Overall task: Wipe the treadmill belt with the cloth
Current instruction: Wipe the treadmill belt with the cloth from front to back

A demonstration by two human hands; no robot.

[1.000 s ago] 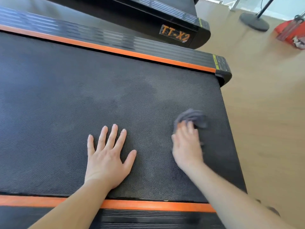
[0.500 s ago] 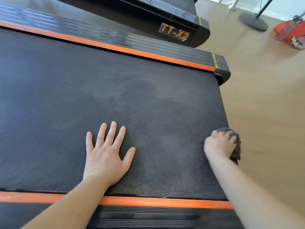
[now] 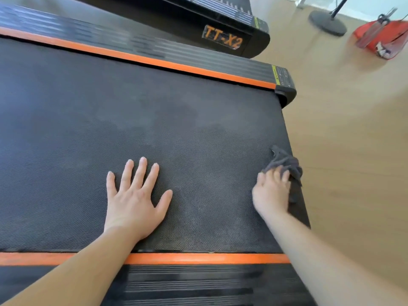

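The black textured treadmill belt (image 3: 176, 129) fills most of the head view, with faint lighter smears near its middle. A dark grey cloth (image 3: 287, 162) lies bunched at the belt's right edge. My right hand (image 3: 271, 193) sits on it with fingers curled over the fabric, and part of the cloth sticks out beyond the fingertips. The hand is blurred. My left hand (image 3: 134, 199) lies flat on the belt with fingers spread, near the front, well left of the cloth.
Orange-striped side rails run along the belt's near side (image 3: 198, 258) and far side (image 3: 154, 60). A second treadmill (image 3: 223, 38) marked TT-X2 stands behind. Wooden floor (image 3: 353, 151) lies to the right, with a round stand base (image 3: 327, 22) and a red bag (image 3: 384, 38).
My right hand swept the cloth from mid-belt rightward to the belt's right edge, then came back slightly left. My left hand stayed planted.
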